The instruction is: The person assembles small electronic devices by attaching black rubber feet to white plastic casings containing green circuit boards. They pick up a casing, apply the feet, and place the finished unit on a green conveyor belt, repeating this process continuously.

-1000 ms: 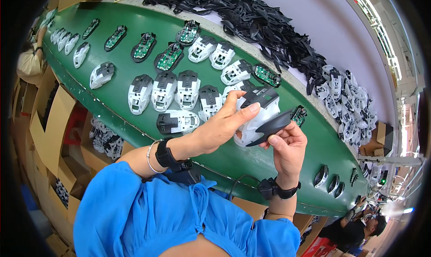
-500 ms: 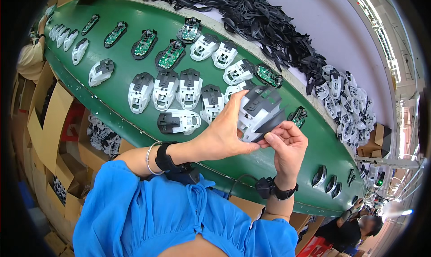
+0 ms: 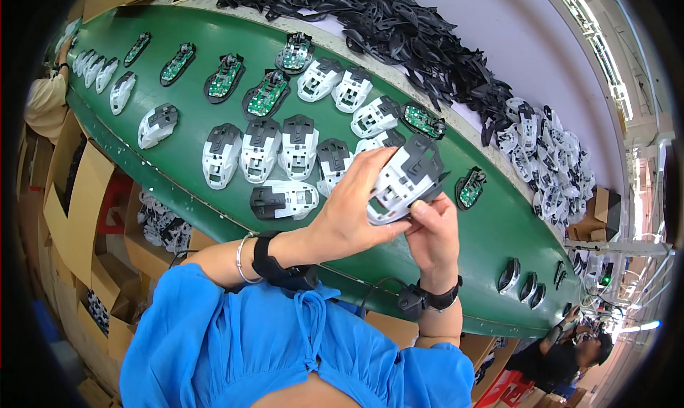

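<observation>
My left hand (image 3: pixel 350 207) is closed round a white and dark grey mouse shell (image 3: pixel 406 183), held tilted above the bench. At the shell's lower right edge, my right hand (image 3: pixel 433 231) pinches with thumb and fingers; a black side piece there is mostly hidden by the fingers. Just left of my hands, several matching mouse shells (image 3: pixel 261 148) stand on the green bench (image 3: pixel 192 144), and one shell (image 3: pixel 283 199) lies sideways. Beyond them are black mouse bases with green circuit boards (image 3: pixel 266 94). Another such base (image 3: pixel 470 188) lies to the right of my right hand.
A heap of black plastic parts (image 3: pixel 406 34) runs along the far ledge, with piled white shells (image 3: pixel 545 151) at its right. Cardboard boxes (image 3: pixel 82 201) stand left below the bench. One person (image 3: pixel 48 101) is at the far left, another (image 3: pixel 548 362) at the lower right.
The shell has turned in my hands, its top now facing me more, and my right hand has shifted left and slightly down along its edge. The black side piece shows less.
</observation>
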Action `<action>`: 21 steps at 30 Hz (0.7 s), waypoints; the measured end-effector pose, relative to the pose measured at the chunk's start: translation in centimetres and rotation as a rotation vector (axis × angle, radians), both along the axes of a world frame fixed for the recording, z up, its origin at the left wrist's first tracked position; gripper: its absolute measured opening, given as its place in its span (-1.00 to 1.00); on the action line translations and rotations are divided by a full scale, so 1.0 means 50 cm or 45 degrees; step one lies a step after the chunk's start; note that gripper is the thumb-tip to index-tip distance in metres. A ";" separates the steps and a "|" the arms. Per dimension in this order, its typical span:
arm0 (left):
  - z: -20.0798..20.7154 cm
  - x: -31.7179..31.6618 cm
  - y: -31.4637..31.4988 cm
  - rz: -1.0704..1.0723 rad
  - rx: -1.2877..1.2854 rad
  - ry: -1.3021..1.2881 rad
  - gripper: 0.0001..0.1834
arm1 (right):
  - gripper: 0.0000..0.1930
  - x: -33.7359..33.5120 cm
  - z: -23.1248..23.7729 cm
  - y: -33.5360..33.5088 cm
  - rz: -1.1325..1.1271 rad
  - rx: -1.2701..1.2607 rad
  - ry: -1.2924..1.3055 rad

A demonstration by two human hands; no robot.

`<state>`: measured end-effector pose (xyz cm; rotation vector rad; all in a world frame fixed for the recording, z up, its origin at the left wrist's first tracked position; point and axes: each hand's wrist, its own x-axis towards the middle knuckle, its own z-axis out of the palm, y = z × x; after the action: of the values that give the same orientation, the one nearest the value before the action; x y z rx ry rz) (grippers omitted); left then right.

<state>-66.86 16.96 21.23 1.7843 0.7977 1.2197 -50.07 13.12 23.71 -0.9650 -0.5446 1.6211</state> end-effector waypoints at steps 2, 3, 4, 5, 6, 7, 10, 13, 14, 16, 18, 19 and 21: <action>0.001 -0.005 -0.001 0.004 -0.043 -0.075 -0.08 | -0.60 -0.016 -0.003 -0.004 -0.037 0.080 -0.081; 0.001 -0.007 -0.003 0.006 -0.064 -0.113 -0.10 | -0.61 -0.026 -0.004 -0.006 -0.056 0.119 -0.121; 0.002 -0.006 -0.009 0.039 -0.083 -0.111 -0.10 | -0.62 -0.035 -0.005 -0.008 -0.090 0.152 -0.124; 0.002 -0.008 -0.008 0.036 -0.082 -0.114 -0.11 | -0.60 -0.038 -0.009 -0.010 -0.099 0.130 -0.102; 0.002 -0.012 -0.005 0.031 -0.082 -0.116 -0.12 | -0.59 -0.039 -0.015 -0.012 -0.109 0.107 -0.079; 0.004 -0.018 0.001 0.027 -0.073 -0.115 -0.13 | -0.57 -0.041 -0.019 -0.010 -0.118 0.093 -0.052; 0.005 -0.040 0.029 -0.129 -0.087 -0.090 -0.15 | -0.40 -0.033 0.008 0.002 0.043 -0.147 -0.055; 0.014 -0.064 0.038 -0.252 -0.089 -0.090 -0.16 | -0.18 -0.036 0.016 0.009 -0.004 0.175 -0.234; 0.021 -0.076 0.044 -0.331 -0.076 -0.047 -0.14 | -0.02 -0.036 0.031 0.009 0.024 0.171 -0.335; 0.028 -0.084 0.039 -0.493 -0.227 -0.086 -0.16 | 0.01 -0.021 0.018 0.021 0.163 0.392 -0.333; 0.037 -0.091 0.034 -0.674 -0.322 -0.043 -0.16 | 0.04 -0.016 0.029 0.023 0.222 0.385 -0.057; 0.039 -0.094 0.031 -0.686 -0.308 -0.048 -0.18 | 0.07 -0.009 0.028 0.024 0.312 0.490 -0.238; 0.031 -0.092 0.028 -0.734 -0.575 -0.282 -0.21 | 0.12 0.000 0.025 0.023 0.400 0.632 -0.471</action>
<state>-71.45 18.35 22.75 1.3425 0.3497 0.7589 -50.09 14.29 24.96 -0.8267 -1.3388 1.4698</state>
